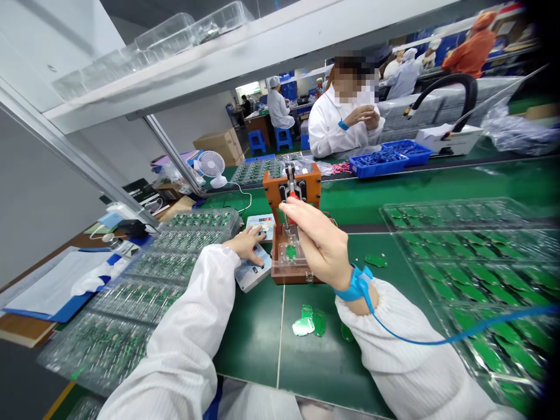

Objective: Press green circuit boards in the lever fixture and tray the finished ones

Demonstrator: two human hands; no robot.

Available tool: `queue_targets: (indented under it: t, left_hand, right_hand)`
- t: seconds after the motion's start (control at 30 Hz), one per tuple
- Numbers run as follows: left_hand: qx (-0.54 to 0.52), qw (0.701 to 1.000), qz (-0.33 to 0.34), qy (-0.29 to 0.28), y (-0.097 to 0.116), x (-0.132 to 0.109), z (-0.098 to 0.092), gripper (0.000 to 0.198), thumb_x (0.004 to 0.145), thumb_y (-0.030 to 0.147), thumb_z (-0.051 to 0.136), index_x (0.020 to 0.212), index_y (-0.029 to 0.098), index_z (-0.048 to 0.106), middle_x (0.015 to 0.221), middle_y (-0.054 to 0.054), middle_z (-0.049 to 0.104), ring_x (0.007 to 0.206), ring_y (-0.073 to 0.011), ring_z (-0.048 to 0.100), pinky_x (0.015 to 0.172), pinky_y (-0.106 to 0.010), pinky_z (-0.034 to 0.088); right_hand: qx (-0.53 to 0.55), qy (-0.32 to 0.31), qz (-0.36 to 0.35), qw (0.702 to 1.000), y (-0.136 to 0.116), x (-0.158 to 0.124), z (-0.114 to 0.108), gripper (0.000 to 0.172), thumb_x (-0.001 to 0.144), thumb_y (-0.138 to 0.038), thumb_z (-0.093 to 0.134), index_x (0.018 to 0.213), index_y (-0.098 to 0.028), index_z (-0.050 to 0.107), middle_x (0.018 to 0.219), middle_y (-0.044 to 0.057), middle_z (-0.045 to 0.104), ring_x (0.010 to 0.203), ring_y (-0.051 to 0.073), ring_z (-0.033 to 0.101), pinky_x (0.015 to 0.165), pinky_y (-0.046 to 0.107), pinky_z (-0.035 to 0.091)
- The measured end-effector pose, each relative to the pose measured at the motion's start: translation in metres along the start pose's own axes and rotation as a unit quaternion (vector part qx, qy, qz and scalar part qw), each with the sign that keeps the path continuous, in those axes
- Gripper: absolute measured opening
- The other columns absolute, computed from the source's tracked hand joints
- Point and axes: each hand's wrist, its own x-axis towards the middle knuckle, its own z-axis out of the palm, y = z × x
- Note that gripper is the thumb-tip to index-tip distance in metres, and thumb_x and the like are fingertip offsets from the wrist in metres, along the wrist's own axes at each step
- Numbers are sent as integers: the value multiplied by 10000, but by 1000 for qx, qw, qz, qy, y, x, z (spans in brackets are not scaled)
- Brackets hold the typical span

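Observation:
My left hand (248, 242) is open, its fingers spread over a small white box with a red digital display (265, 220) and a grey-white box (252, 269) in front of it. My right hand (322, 238) has its fingers stretched out, the palm side against the red handle (293, 197) of a toggle clamp; the thumb is hidden. That clamp is mounted on an orange-brown test fixture (270, 185). A small green circuit board (290, 251) lies in the fixture's clear holder. A blue wrist strap (356, 284) with a cord circles my right wrist.
Several loose green boards (319, 322) lie before the fixture, one more (376, 260) to its right. Clear trays of boards stand left (161, 256) and right (441, 265). Beyond are a small fan (211, 164), blue bins (378, 169) and a person in white (326, 125). A shelf (245, 55) hangs overhead.

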Motion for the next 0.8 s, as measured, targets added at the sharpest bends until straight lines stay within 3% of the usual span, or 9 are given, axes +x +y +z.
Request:
queue_targets:
  t: [0.2,0.4,0.6,0.8]
  left_hand:
    - [-16,1000,-2,-1,0,3,7,1201,621,597,860,1611,237,285,1708,-142,86,1543,-490,49,1210,-658,208]
    - [-25,1000,-8,15,-8,-7,2,1217,643,605,847,1620,171,265,1707,-164,37,1554,-459,30,1249,-574,167]
    - [-10,999,-44,-28,-16,-12,-2,1293,570,643,859,1620,174,268,1706,-156,41,1548,-478,39,1245,-576,186]
    - [3,998,-46,-31,-13,-10,2,1308,561,625,862,1629,195,239,1707,-151,44,1548,-474,52,1240,-591,198]
  right_hand:
    - [0,5,2,1000,-1,0,0,602,998,-50,411,1511,-358,478,1403,-26,627,1350,238,573,1144,484,535]
    - [4,2,5,1000,-2,0,0,611,992,-37,419,1510,-356,480,1419,-27,615,1362,235,562,1159,473,522]
    - [4,1,14,1000,-3,0,-1,614,989,-36,429,1500,-371,491,1420,-36,613,1360,230,563,1168,466,513]
    - [6,-1,10,1000,-2,-1,-1,609,989,-31,430,1501,-354,494,1424,-25,612,1371,231,553,1173,467,506]
